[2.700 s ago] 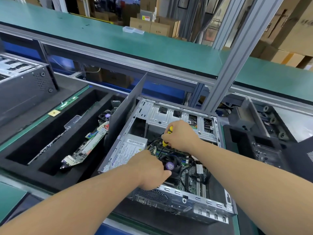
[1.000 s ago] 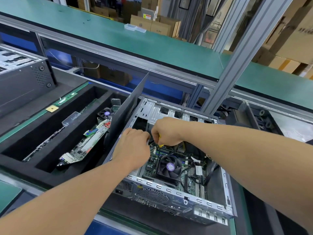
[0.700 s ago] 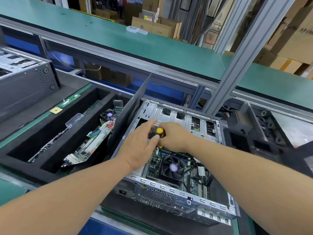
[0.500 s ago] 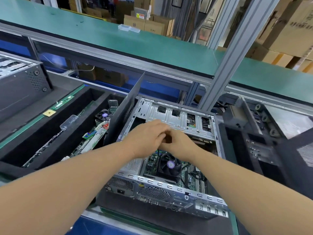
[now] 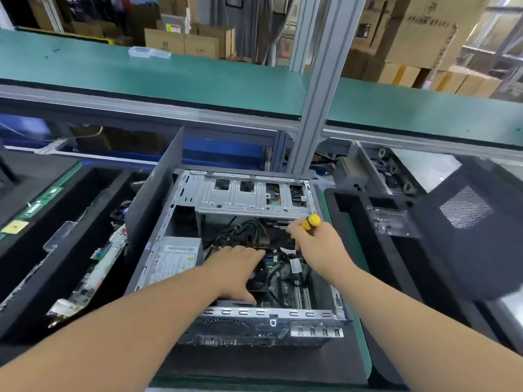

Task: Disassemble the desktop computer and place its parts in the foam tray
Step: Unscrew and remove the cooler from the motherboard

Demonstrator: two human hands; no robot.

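The open desktop case (image 5: 249, 202) lies in front of me with its metal drive cage at the far end and the motherboard (image 5: 285, 281) exposed. My left hand (image 5: 237, 267) lies flat, fingers straight, over the CPU fan area, hiding the fan. My right hand (image 5: 314, 244) grips a yellow-handled screwdriver (image 5: 310, 221) at the case's right side, just below the drive cage; its tip is hidden. The power supply (image 5: 175, 257) sits inside at the left. The black foam tray (image 5: 34, 250) on the left holds a circuit board (image 5: 93, 273).
A grey side panel (image 5: 154, 193) stands upright between tray and case. Another black foam tray (image 5: 353, 222) with a dark computer part (image 5: 467, 227) is on the right. A metal post (image 5: 319, 86) rises behind the case under a green shelf (image 5: 198, 77).
Both hands were together near the case's middle. Now the right hand has moved with the screwdriver to the right side, and the left hand has come down flat over the fan.
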